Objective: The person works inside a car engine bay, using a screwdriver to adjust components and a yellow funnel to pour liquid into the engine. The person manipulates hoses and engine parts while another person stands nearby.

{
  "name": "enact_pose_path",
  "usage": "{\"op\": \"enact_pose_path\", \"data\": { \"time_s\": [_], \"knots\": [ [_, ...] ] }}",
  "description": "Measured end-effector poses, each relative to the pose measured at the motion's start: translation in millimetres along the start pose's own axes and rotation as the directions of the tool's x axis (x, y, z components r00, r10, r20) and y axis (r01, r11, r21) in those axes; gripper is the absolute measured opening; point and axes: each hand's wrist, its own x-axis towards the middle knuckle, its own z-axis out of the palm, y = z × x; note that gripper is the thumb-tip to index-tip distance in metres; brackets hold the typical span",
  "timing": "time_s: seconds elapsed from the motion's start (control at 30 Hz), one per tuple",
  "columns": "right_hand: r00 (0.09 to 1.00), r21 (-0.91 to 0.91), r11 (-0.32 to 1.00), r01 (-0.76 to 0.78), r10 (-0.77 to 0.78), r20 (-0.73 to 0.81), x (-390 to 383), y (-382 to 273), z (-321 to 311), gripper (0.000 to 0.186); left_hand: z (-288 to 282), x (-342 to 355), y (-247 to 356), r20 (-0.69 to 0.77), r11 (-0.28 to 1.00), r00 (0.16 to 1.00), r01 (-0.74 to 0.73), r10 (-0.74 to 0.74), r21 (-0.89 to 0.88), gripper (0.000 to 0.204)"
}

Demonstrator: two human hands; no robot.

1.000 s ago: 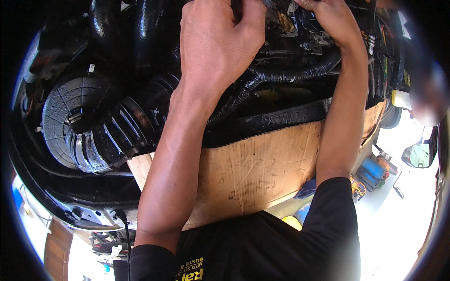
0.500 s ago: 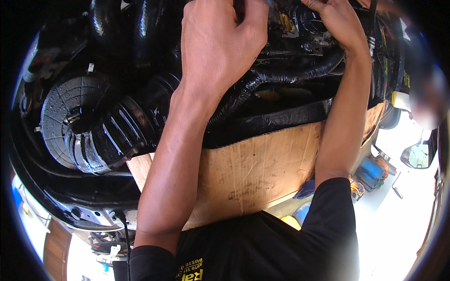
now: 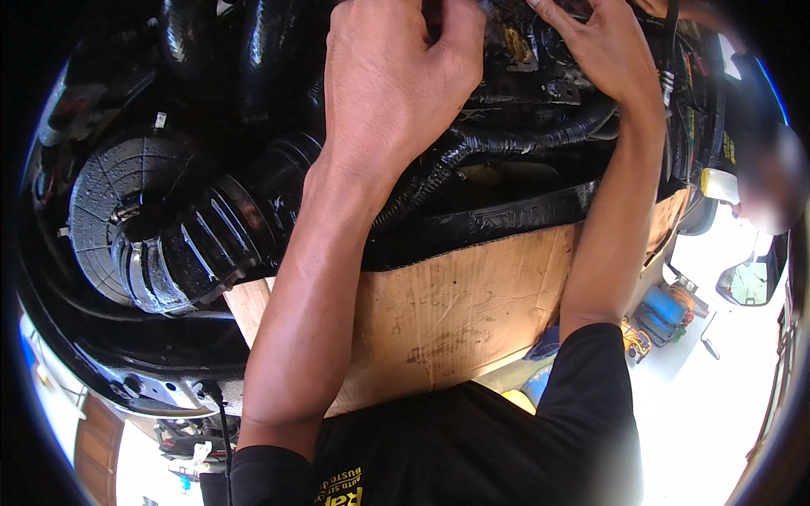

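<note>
My left hand (image 3: 403, 80) is over the engine bay at the top edge. Its fingers are curled in, and whatever they hold is hidden. To its right, my right hand (image 3: 603, 51) reaches over the black engine parts (image 3: 557, 84), thumb stretched out and apart from the fingers, whose tips are cut off by the picture's edge. Below the hands runs a ribbed black wiring conduit (image 3: 540, 131). A sheet of brown cardboard (image 3: 456, 312) hangs over the car's front edge, between my body and the engine.
A round black air filter housing (image 3: 97, 202) with a ribbed intake hose (image 3: 198, 244) sits at the left, speckled with drops. Thick black hoses (image 3: 261, 51) rise behind it. Another person (image 3: 772, 177) is at the right. On the floor lies a blue machine (image 3: 662, 312) with an orange cord.
My right hand has shifted slightly down and left, with more of its thumb and fingers showing. My left hand has barely moved.
</note>
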Motion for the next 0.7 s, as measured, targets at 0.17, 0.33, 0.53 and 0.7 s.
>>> {"op": "enact_pose_path", "data": {
  "time_s": [0.17, 0.33, 0.53, 0.7],
  "knots": [
    [1.000, 0.005, 1.000, 0.001, -0.001, 0.009, -8.1, 4.9, -0.6, 0.042, -9.8, 4.5, 34.6, 0.076, 0.964, 0.965, 0.255, -0.249, -0.071, 0.011],
    [1.000, 0.004, 1.000, 0.002, -0.002, 0.012, -10.2, 13.8, -4.9, 0.042, -10.0, 4.9, 37.6, 0.078, 0.958, 0.959, 0.278, -0.272, -0.071, 0.010],
    [1.000, 0.003, 1.000, -0.002, 0.002, 0.019, -1.0, 10.9, 0.3, 0.042, -9.0, -1.5, 32.4, 0.061, 0.991, 0.990, 0.129, -0.126, -0.040, 0.010],
    [1.000, 0.001, 1.000, -0.003, 0.003, 0.021, -5.8, 27.0, -6.0, 0.042, -9.2, 2.8, 36.9, 0.087, 0.971, 0.969, 0.235, -0.230, -0.052, 0.009]
  ]
}}
